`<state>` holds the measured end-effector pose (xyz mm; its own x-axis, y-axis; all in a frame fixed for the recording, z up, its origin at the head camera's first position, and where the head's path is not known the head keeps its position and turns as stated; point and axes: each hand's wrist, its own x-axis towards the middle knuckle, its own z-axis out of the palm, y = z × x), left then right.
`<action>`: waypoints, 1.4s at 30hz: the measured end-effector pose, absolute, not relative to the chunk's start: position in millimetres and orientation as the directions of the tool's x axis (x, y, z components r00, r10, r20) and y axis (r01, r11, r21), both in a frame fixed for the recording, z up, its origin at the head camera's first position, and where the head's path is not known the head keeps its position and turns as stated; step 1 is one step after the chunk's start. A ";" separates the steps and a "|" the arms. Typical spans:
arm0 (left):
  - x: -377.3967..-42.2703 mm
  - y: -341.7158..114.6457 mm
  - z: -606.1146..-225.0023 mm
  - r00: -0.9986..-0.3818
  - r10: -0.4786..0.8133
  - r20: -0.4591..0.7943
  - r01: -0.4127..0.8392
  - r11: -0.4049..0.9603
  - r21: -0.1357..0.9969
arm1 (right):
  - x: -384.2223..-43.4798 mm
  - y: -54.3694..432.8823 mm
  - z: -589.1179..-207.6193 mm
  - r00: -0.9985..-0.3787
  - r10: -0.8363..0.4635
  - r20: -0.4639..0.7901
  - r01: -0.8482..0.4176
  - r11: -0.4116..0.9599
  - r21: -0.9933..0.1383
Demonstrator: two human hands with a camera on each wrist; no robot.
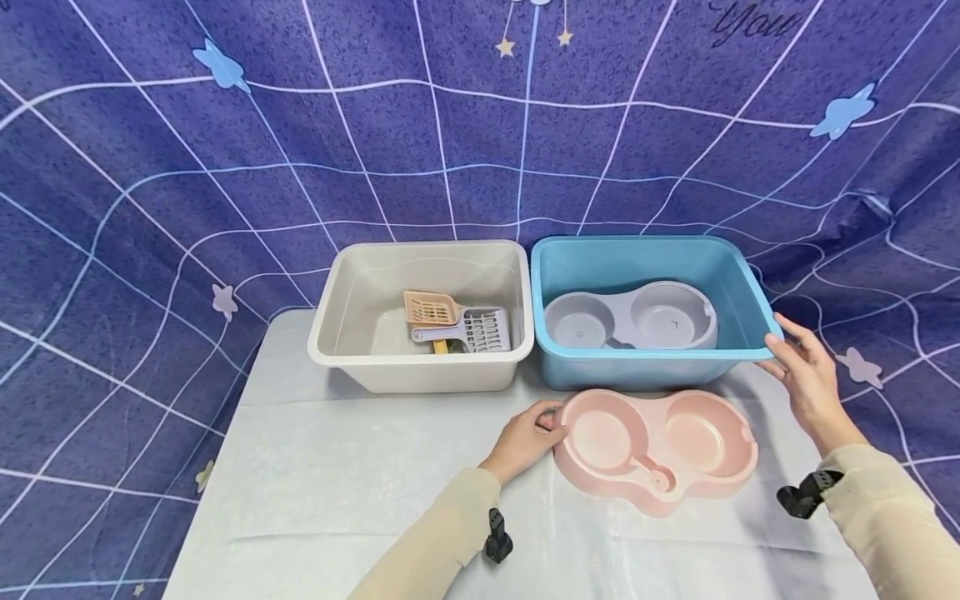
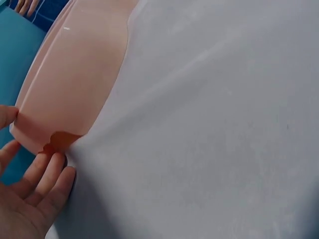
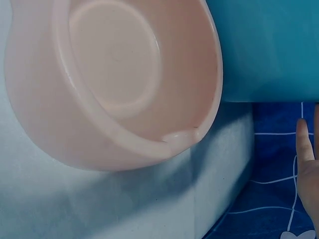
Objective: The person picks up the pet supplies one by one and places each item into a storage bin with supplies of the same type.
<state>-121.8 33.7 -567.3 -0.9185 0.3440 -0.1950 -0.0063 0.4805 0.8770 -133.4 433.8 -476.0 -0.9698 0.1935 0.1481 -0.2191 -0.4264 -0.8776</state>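
Observation:
A pink double pet bowl lies in front of the blue bin, its two round wells facing up. My left hand holds its left end, thumb at the rim; in the left wrist view the fingers reach to a notch along its lower edge. The blue bin contains a grey double pet bowl. At the bin's front right corner, my right hand touches the rim with fingers extended. Part of that hand shows at the right wrist view's edge, beside the blue bin.
Left of the blue bin stands a beige bin, with several slotted litter scoops piled inside. Both bins stand toward the back of a table under a whitish cover. A purple-blue patterned cloth hangs behind and at the sides.

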 end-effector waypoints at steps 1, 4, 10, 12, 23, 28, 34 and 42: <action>-121.3 34.7 -567.3 -0.922 0.336 -0.195 -0.012 0.477 0.879 | -133.3 433.7 -476.2 -0.969 0.194 0.150 -0.222 -0.428 -0.876; -120.2 38.1 -567.1 -0.931 0.314 -0.187 -0.015 0.479 0.878 | -133.1 433.3 -476.6 -0.967 0.198 0.160 -0.233 -0.431 -0.872; -119.4 44.7 -566.5 -0.938 0.277 -0.206 -0.031 0.526 0.850 | -133.2 433.0 -477.0 -0.967 0.204 0.155 -0.232 -0.440 -0.868; -119.0 46.3 -566.4 -0.938 0.275 -0.211 -0.033 0.535 0.844 | -133.3 432.8 -477.1 -0.967 0.205 0.150 -0.228 -0.439 -0.869; -114.6 51.9 -565.4 -0.939 0.242 -0.245 -0.097 0.495 0.863 | -133.1 432.3 -478.0 -0.967 0.217 0.135 -0.221 -0.446 -0.867; -111.5 53.2 -565.7 -0.946 0.214 -0.242 -0.139 0.405 0.904 | -133.0 431.7 -479.6 -0.965 0.225 0.133 -0.221 -0.428 -0.876; -107.7 56.3 -570.0 -0.957 0.184 -0.224 -0.154 0.333 0.930 | -133.3 430.8 -480.0 -0.964 0.235 0.126 -0.222 -0.445 -0.868; -103.4 57.0 -568.0 -0.965 0.166 -0.202 -0.143 0.314 0.939 | -133.6 429.9 -481.6 -0.961 0.245 0.127 -0.229 -0.454 -0.861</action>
